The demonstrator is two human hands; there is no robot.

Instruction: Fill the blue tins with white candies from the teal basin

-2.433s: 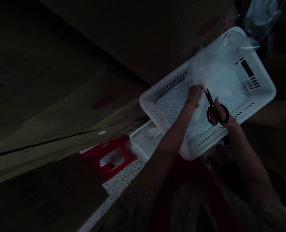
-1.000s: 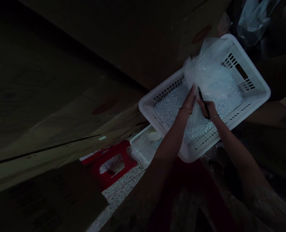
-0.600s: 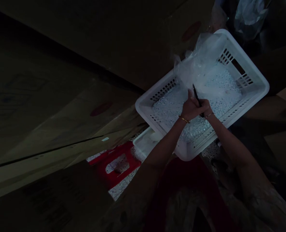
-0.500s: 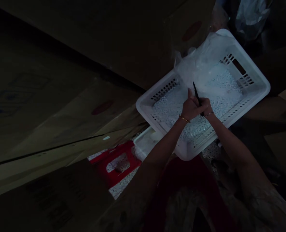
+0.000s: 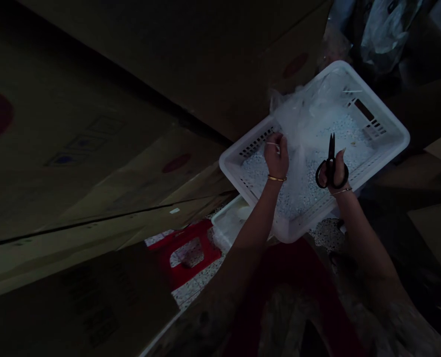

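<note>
Head view, dim light: white basket (image 5: 402, 133) sits tilted across the right half, near corner against the red garment (image 5: 298, 277) of the wearer. In it, a clear bag (image 5: 305, 116), crumpled, spills over the far rim toward the boxes; pale pellets (image 5: 255, 166) fill the basket floor, some seen through the film, can't tell how many are loose. Right hand (image 5: 339, 171) wrapped around the handle rings of black scissors (image 5: 331, 161), thumb along the near side of the grip; blades point to the far side, nearly together, over the pellets, apart from left hand. Left hand (image 5: 277, 153) over the left part of the basket, fingers curled in, next to the bunched film; thin white strip (image 5: 272, 144) lies across the fingers, can't tell if it's pinched. Gold bracelet (image 5: 277, 178) on left wrist, thin silvery one on right. Under the basket's left corner: smaller white tub (image 5: 225, 225), partly hidden by left forearm. Beside that, red plastic piece (image 5: 212, 240) with a slot through its top, on speckled floor (image 5: 190, 292). Big cardboard boxes (image 5: 131, 178) take up the left side and top, red ovals printed on some. Top right: another plastic bag (image 5: 386, 37), contents too dark to read.
</note>
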